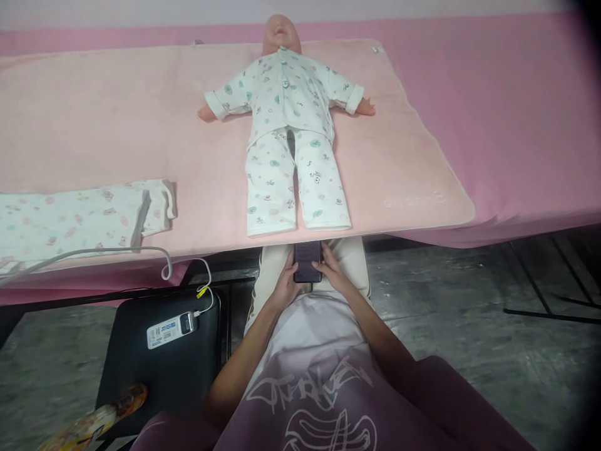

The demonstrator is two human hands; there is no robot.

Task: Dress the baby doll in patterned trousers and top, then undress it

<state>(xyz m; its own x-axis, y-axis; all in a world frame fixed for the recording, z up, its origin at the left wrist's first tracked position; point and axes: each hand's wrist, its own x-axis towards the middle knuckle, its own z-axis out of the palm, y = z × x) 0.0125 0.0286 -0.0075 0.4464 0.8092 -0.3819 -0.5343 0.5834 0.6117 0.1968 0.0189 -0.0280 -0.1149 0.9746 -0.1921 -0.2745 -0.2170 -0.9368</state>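
Note:
Both of my hands are low in my lap, just below the table's front edge. A dark phone [308, 263] is held between them, its upper end close under the edge. My left hand [285, 283] grips its left side, and my right hand [332, 269] holds its right side with the thumb over the screen. On the table above, a baby doll [291, 94] lies on its back with arms spread, dressed in a white printed top and trousers [272, 185]. Neither hand touches the doll.
A pink mat [399, 156] covers the table, with folded printed baby clothes [70, 219] at the left. A grey cable [107, 249] runs to a power bank [171, 330] on a black stool [154, 382]. A bottle-like item [94, 423] shows at the lower left.

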